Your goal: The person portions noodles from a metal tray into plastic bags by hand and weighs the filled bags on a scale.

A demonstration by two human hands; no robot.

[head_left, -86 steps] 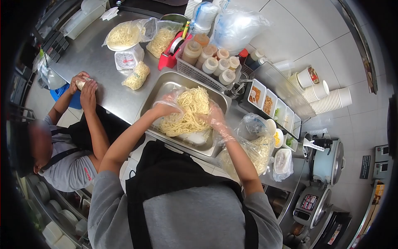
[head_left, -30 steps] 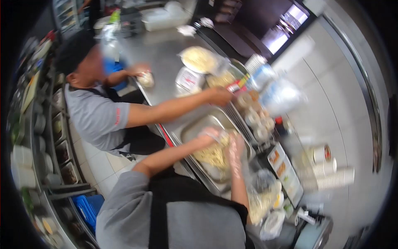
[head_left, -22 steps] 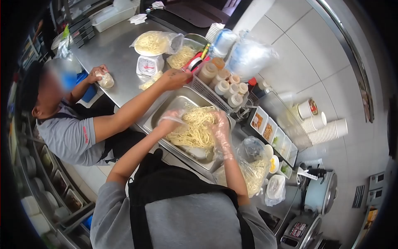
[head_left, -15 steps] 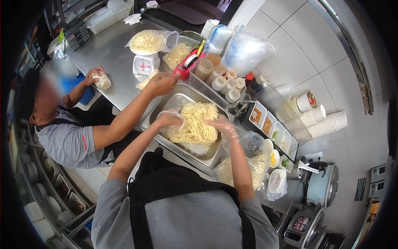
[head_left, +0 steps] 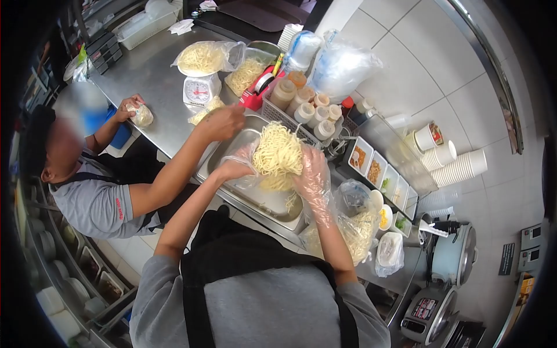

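A clump of pale noodles (head_left: 278,149) is held up between my hands over a steel tray (head_left: 216,155). My left hand (head_left: 239,161), in a clear plastic glove, grips the clump's left side. On its right side, my right hand (head_left: 312,174) presses in, also gloved in clear plastic. Some noodles hang below toward the tray, where a few strands lie. Just right of my right forearm sits a plastic bag of noodles (head_left: 355,235). A co-worker's hand (head_left: 225,123) is above the tray's far left corner; the other holds a small bag (head_left: 141,116).
A scale (head_left: 200,91) carries bagged noodles on the steel table (head_left: 152,75). Beyond the tray are a red tape dispenser (head_left: 253,98) and a basket of sauce bottles (head_left: 283,119). Topping containers (head_left: 374,171) stand at right, with stacked paper cups (head_left: 464,168) and a cooker (head_left: 449,255) beyond.
My hands have lifted the noodles from the tray and closed in on them from both sides. The co-worker's reaching hand has drawn away from the tape dispenser.
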